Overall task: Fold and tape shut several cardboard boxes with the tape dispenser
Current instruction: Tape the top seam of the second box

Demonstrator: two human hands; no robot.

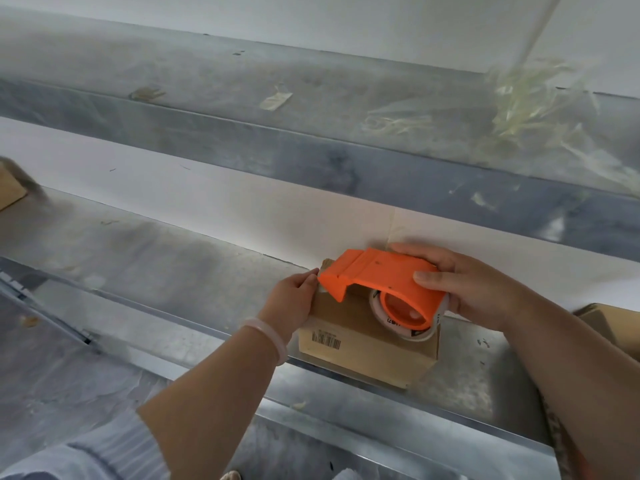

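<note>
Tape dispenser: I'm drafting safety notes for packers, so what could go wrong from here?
1. The left hand holds the cardboard box at the tape dispenser's front end; a cutter there might nick fingers.
2. The box sits near the metal bench's front edge and might slide off under the right hand's pull.

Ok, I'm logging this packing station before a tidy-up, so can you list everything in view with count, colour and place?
tape dispenser: one, orange with a white roll, held over the box top
cardboard box: one, brown with a barcode label, on the lower shelf
cardboard pieces: two, brown, cut off at the left and right edges
tape scraps: several, yellowish, on the upper shelf, with a tangle at its right end
metal shelves: two, grey, lower and upper
bracelet: one, pale, on the left wrist
left hand: rests on the box's far left corner, by the dispenser's tip
right hand: fingers grip the dispenser's body
</note>
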